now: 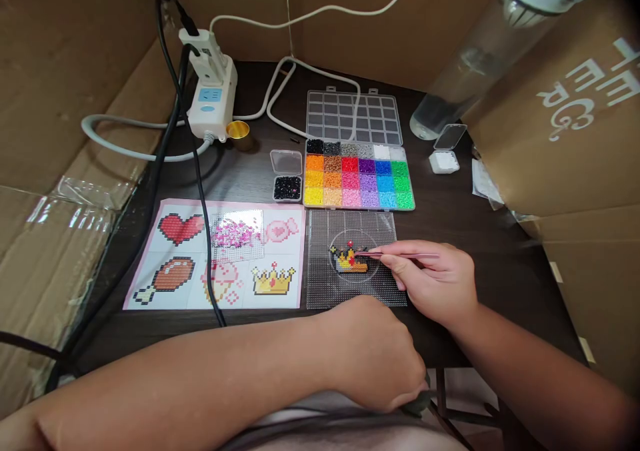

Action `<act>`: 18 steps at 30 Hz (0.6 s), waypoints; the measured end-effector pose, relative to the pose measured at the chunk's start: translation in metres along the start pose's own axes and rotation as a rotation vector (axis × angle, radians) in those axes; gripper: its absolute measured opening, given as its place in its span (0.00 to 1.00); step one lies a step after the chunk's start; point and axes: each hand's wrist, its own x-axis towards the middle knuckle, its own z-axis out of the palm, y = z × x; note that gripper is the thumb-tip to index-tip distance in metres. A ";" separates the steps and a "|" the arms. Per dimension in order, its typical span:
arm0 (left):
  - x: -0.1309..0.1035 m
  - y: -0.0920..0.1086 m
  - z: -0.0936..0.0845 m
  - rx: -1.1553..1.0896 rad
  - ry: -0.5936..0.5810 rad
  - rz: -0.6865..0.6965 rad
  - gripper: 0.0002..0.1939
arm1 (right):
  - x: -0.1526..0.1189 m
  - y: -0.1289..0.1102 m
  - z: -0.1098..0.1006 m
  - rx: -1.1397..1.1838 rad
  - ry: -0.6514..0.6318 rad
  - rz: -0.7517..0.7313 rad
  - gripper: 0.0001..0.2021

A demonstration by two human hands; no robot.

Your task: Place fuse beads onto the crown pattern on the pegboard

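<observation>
My right hand (435,274) pinches pink tweezers (417,256), whose tips touch a small crown of fuse beads (353,261). Yellow, orange, red and black beads make up the crown, which sits inside a ring on the clear pegboard (320,291). My left forearm lies across the front edge of the table, and the left hand (373,351) is curled closed, knuckles up. Its fingers are mostly hidden; something dark green shows beside them. Left of the pegboard, a pattern sheet (165,291) carries a printed crown (273,281) among other pictures.
A bead box (359,173) with coloured compartments stands open behind the pegboard. Small cases hold black beads (287,188) and white beads (444,162). Pink beads (235,233) lie on a small pegboard over the sheet. A power strip (213,101), black cables and a clear cylinder (465,64) are around.
</observation>
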 end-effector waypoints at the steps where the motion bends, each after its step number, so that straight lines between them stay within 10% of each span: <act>1: 0.000 0.000 0.000 0.001 -0.012 -0.002 0.16 | 0.000 0.000 0.000 -0.001 0.003 -0.001 0.05; 18: -0.002 0.001 0.002 0.011 0.045 -0.002 0.17 | 0.008 0.005 -0.012 0.342 -0.016 0.232 0.07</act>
